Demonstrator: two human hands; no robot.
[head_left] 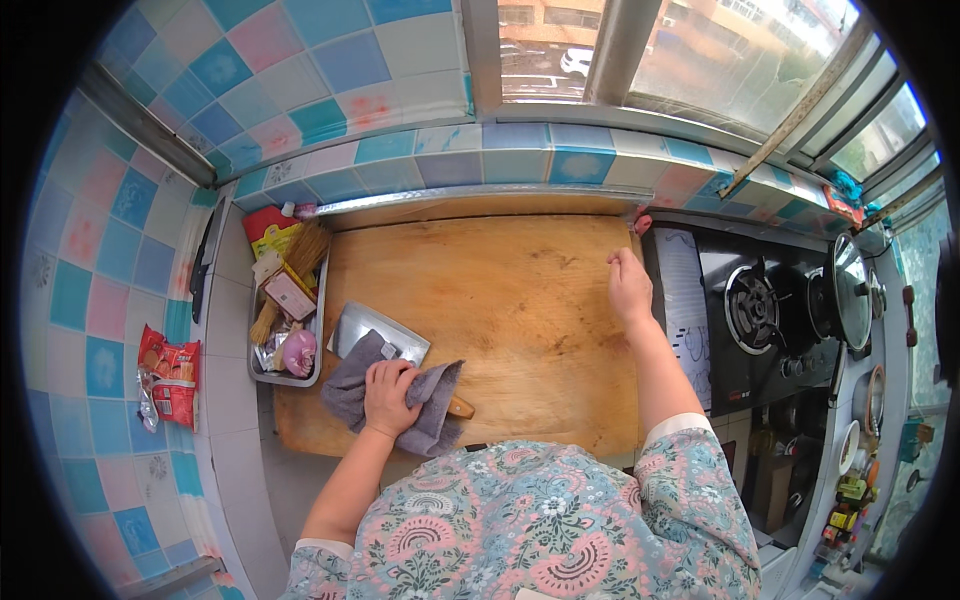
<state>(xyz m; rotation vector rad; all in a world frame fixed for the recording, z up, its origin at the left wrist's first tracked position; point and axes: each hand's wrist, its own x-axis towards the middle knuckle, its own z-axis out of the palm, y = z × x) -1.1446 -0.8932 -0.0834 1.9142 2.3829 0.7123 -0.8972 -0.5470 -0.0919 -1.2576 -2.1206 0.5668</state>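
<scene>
A grey cloth (345, 385) lies bunched over a cleaver near the left front of a large wooden board (480, 300). The cleaver's metal blade (365, 328) shows beyond the cloth, and the end of its wooden handle (461, 407) sticks out on the right. My left hand (392, 400) grips the cloth from above, its fingers curled into the fabric over the cleaver. By the board's right edge, my right hand (629, 287) is closed, the fingers folded under. Whether anything is inside it is hidden.
At the board's left, a metal tray (287, 380) holds a purple onion (299, 353), packets and a straw brush (307, 247). A red packet (172, 380) lies at the far left. On the right stands a gas stove (770, 300) with a glass lid (850, 290). Windows are behind.
</scene>
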